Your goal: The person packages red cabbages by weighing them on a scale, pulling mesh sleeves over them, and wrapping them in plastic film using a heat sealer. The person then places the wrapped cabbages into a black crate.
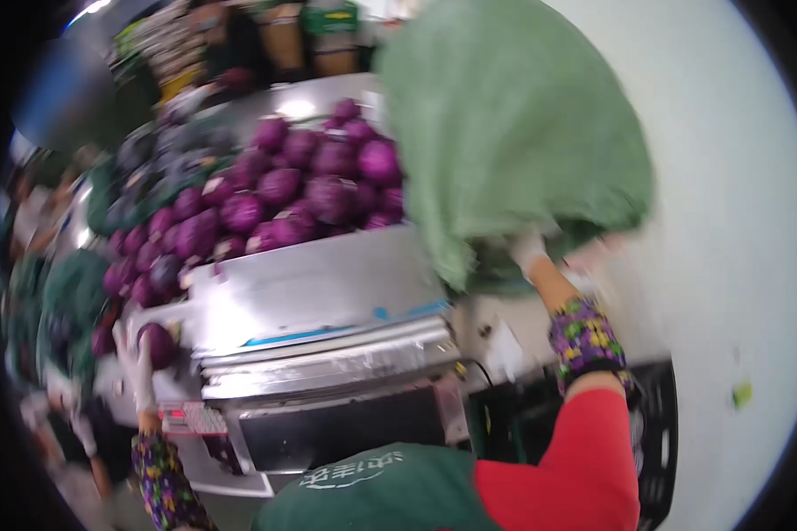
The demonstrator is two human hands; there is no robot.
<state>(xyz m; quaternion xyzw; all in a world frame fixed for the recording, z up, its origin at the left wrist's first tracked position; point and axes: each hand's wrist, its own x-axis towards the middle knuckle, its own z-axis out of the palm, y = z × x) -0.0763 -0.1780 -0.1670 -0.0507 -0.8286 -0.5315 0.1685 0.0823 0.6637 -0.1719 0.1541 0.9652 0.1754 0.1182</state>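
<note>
My left hand (135,365), in a thin white glove, reaches out at the lower left with its fingers stretched. Against its inner side is a round red cabbage (157,346); blur hides whether the fingers bear on it. My right hand (529,250), also gloved, is at the lower edge of a big green sack (514,124). Its fingers disappear into the folds there, so their grip is hidden. A heap of red cabbages (279,188) covers the metal table beyond my hands.
In front of me stands a metal wrapping machine (323,363) with a red-and-white keypad (190,418). A black crate (651,434) is at the lower right. Green net bags (75,296) lie at left, where other people's hands (81,434) show. White floor (717,221) extends right.
</note>
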